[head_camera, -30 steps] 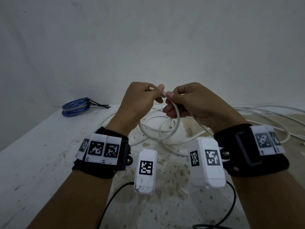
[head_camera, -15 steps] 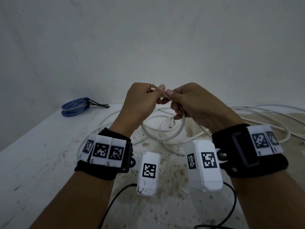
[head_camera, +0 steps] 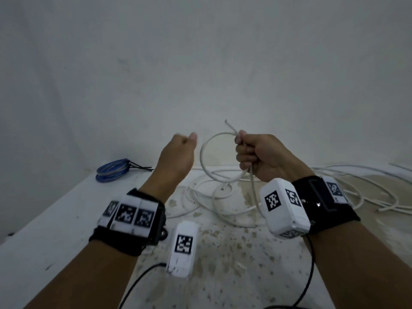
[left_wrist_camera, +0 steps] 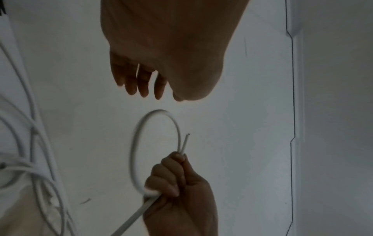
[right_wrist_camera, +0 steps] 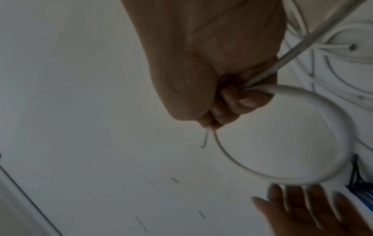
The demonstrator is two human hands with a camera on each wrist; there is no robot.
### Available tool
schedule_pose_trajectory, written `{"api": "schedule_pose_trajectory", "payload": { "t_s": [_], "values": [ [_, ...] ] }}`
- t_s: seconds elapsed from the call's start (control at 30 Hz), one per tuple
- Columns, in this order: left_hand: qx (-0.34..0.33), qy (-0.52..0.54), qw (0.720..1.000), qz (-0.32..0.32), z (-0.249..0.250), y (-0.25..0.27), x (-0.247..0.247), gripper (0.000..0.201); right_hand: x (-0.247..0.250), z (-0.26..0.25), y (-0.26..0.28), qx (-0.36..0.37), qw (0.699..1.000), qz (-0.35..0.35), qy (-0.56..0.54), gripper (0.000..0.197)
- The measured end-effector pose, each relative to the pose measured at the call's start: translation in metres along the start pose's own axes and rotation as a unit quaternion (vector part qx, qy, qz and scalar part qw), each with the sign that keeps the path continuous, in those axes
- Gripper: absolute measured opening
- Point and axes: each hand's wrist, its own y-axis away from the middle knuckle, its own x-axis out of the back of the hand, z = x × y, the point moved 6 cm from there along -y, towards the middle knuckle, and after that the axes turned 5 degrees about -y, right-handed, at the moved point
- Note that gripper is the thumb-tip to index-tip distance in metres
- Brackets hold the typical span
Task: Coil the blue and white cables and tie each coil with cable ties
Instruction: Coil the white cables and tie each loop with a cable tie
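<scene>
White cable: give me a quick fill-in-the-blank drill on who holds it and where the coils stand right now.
1. The first loop of the white cable is held in the grip of the ____ hand.
2. The left hand holds ____.
3. The coil already tied, lying at the table's far left, is the ____ cable.
4. The cable's cut end sticks out ____ the right hand.

Missing words: right; nothing; blue; above
</scene>
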Motion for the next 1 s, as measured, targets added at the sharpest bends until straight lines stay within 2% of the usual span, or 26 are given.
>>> {"api": "schedule_pose_trajectory", "payload": {
  "t_s": [0.03,0.07,0.13,0.2,0.27,0.33,0.37,0.43,0.47,0.53,0.6,0.67,0.73,0.87,1.0],
  "values": [
    [0.022,-0.003,1.000,-0.008,0.000,0.010,0.001,0.039,0.002,-0.010,0.004,0.021,0.999,0.016,-0.029,0.035],
    [0.052,-0.004,0.998,-0.047,0.001,0.022,-0.005,0.042,0.004,-0.021,0.008,0.041,0.997,0.031,-0.054,0.035],
    [0.117,0.027,0.973,-0.198,0.007,0.061,-0.033,0.054,0.005,-0.040,0.018,0.074,0.992,0.049,-0.094,0.035],
    [0.162,0.090,0.912,-0.366,0.019,0.106,-0.064,0.068,0.002,-0.055,0.029,0.096,0.986,0.055,-0.126,0.036],
    [0.202,0.209,0.835,-0.467,0.038,0.133,-0.087,0.080,-0.002,-0.066,0.043,0.116,0.981,0.058,-0.143,0.037],
    [0.250,0.362,0.769,-0.464,0.061,0.136,-0.102,0.083,-0.002,-0.075,0.057,0.138,0.977,0.071,-0.149,0.037],
    [0.284,0.434,0.742,-0.425,0.071,0.132,-0.107,0.076,0.001,-0.078,0.065,0.150,0.974,0.082,-0.148,0.036],
    [0.348,0.557,0.693,-0.297,0.084,0.120,-0.110,0.050,0.009,-0.083,0.078,0.170,0.970,0.113,-0.134,0.035],
    [0.358,0.591,0.687,-0.226,0.087,0.111,-0.108,0.036,0.014,-0.086,0.085,0.179,0.967,0.130,-0.123,0.035],
    [0.348,0.616,0.696,-0.119,0.093,0.097,-0.098,0.021,0.026,-0.091,0.096,0.202,0.960,0.169,-0.096,0.035],
    [0.340,0.599,0.722,-0.067,0.100,0.092,-0.089,0.019,0.039,-0.098,0.106,0.225,0.949,0.208,-0.073,0.034],
    [0.325,0.556,0.763,-0.056,0.109,0.094,-0.085,0.019,0.049,-0.104,0.115,0.241,0.940,0.236,-0.057,0.034],
    [0.281,0.516,0.806,-0.064,0.121,0.100,-0.084,0.022,0.058,-0.110,0.121,0.250,0.932,0.257,-0.051,0.034],
    [0.148,0.439,0.883,-0.071,0.133,0.102,-0.082,0.021,0.069,-0.117,0.129,0.259,0.921,0.284,-0.067,0.035],
    [0.016,0.297,0.953,-0.062,0.134,0.092,-0.065,0.027,0.064,-0.109,0.127,0.253,0.927,0.270,-0.067,0.035]
  ]
}}
